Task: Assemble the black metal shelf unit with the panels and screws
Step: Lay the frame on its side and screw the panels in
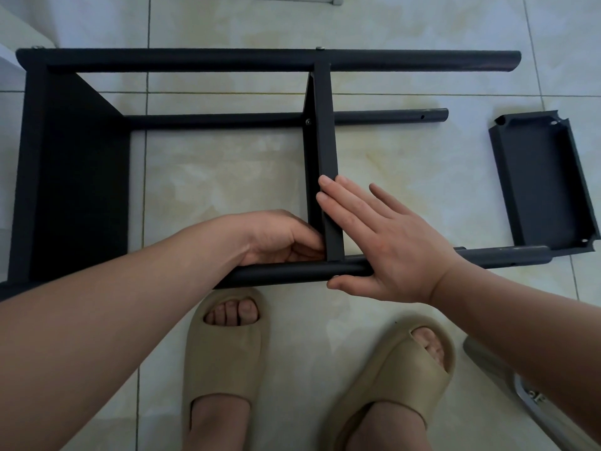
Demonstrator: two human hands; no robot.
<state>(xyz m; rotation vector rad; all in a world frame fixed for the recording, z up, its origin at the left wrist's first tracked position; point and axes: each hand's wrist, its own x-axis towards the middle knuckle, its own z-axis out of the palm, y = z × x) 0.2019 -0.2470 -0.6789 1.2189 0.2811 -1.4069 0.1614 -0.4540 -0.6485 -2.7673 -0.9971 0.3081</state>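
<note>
Black metal made up the shelf unit [74, 174], which was laid on its side across the left and centre of the frame on a tiled floor [227, 177]. The middle panel [325, 131] was braced by the right hand [383, 242]. Its straight, close-set fingers were pressed flat on the panel's edge and its thumb was set under the near tube [283, 273], presumably to hold the joint square for fastening. The left hand [279, 237], at lower centre, was curled into the inner corner of that joint; what it pinched, if anything, could not be told. A screw head [320, 48] was seen on the far tube [195, 61] at the top. A loose panel [543, 183] lay at the right, near the open tube ends, judged to be the next part fitted.
</note>
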